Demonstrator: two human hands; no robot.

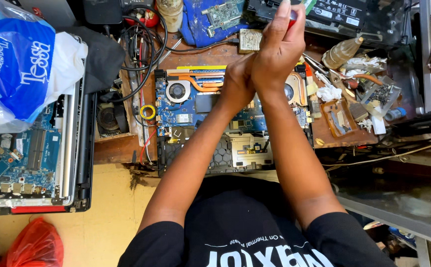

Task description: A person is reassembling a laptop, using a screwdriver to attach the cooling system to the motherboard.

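At my far left lies a crumpled blue-and-white plastic bag (15, 64); a black component's white rectangular label (338, 11) sits top right.

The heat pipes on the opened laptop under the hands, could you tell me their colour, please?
Copper-orange heat pipes, running beside the grey fan on the blue board; head view.

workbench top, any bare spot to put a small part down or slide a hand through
Little. A bare wood strip lies between the black cables and the opened laptop. Another runs along the front edge left of the laptop. Right of the laptop is crowded with scraps and a brown tray. Both hands, left and right, are raised over the board.
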